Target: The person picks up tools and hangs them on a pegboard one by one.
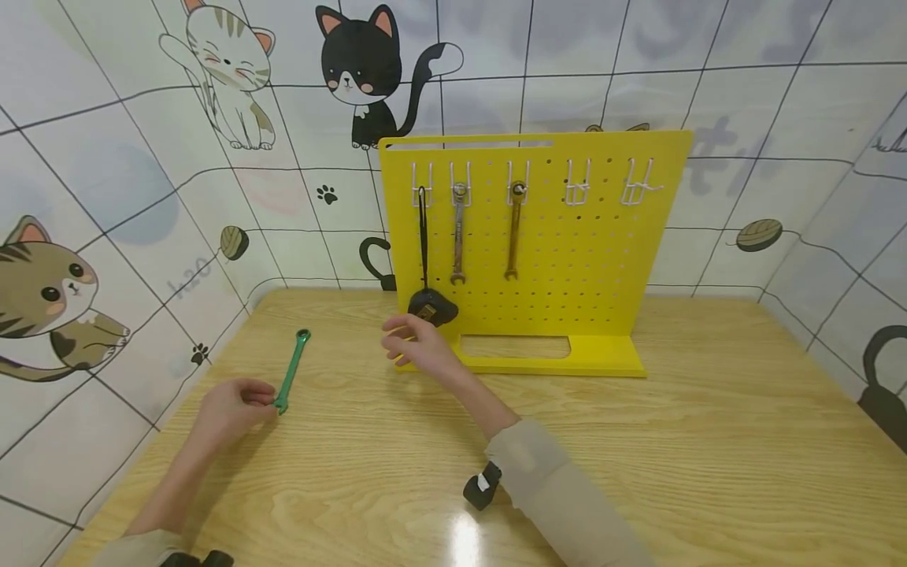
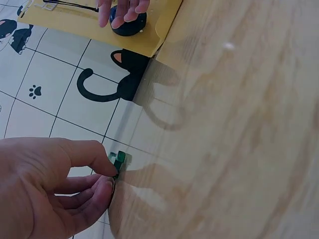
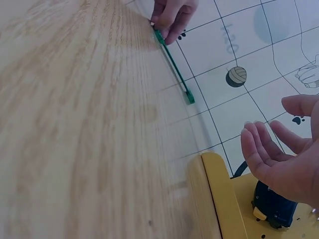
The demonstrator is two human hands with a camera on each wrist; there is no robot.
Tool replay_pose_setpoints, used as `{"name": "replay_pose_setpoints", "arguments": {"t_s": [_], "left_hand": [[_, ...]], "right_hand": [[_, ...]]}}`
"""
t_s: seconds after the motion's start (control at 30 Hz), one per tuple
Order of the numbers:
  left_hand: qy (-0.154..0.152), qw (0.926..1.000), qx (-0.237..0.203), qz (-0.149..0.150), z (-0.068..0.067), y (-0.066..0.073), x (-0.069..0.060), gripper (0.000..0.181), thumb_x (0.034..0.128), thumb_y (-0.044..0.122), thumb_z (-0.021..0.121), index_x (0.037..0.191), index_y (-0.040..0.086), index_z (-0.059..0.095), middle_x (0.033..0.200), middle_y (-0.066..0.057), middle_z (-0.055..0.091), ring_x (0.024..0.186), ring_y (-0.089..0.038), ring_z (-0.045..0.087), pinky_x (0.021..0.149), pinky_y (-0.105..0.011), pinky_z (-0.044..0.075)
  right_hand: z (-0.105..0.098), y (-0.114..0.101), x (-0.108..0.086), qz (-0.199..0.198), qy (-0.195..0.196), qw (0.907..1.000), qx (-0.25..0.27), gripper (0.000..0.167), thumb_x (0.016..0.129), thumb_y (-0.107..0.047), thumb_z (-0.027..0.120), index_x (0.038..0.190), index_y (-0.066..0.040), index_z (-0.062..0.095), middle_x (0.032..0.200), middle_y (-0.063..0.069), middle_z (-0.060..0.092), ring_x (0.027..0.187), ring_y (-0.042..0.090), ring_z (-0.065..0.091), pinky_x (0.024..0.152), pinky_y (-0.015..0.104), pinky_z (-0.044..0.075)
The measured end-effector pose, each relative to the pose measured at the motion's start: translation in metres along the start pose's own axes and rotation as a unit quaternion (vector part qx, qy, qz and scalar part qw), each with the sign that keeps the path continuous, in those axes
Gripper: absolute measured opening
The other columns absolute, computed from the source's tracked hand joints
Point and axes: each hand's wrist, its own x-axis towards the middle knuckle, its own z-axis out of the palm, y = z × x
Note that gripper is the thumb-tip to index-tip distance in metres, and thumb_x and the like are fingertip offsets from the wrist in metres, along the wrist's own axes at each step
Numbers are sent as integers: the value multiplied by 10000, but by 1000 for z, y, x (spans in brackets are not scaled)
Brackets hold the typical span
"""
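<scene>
A green combination wrench point(image 1: 293, 370) lies toward the left of the wooden table, its ring end pointing away. My left hand point(image 1: 232, 411) pinches the near, open end between thumb and index finger; in the left wrist view the fingers hide much of the wrench point(image 2: 118, 160). My right hand point(image 1: 420, 345) hovers before the pegboard's lower left corner with fingers loosely bent and nothing in them. Just behind it, a black tape measure point(image 1: 432, 307) hangs by its cord from a hook. In the right wrist view the right hand point(image 3: 286, 154) partly covers the tape measure point(image 3: 273, 206).
The yellow pegboard point(image 1: 567, 299) stands upright at the back of the table point(image 1: 397, 472). A silver wrench point(image 1: 458, 236) and a brownish wrench point(image 1: 515, 232) hang on its hooks. Two white hooks point(image 1: 577, 187) at the right carry nothing. Cat-patterned walls border the back and sides.
</scene>
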Motion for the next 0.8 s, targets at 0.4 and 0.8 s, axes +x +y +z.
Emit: {"name": "replay_pose_setpoints", "arguments": {"t_s": [0.4, 0.8], "left_hand": [[-43, 9999, -95, 21, 0, 3, -2, 360, 858, 158, 762, 1132, -66, 700, 980, -120, 734, 837, -189, 674, 646, -284, 535], [-1076, 9837, -1442, 19, -1, 3, -2, 422, 962, 137, 696, 1274, -133, 610, 1079, -144, 719, 918, -181, 685, 778, -298, 564]], "right_hand": [[25, 10, 14, 396, -152, 9989, 177, 346, 993, -128, 630, 1295, 30, 570, 1160, 283, 645, 1011, 472, 652, 848, 448, 584], [49, 22, 24, 907, -242, 9949, 367, 353, 961, -117, 656, 1283, 10, 584, 1050, 151, 689, 929, 343, 714, 810, 392, 598]]}}
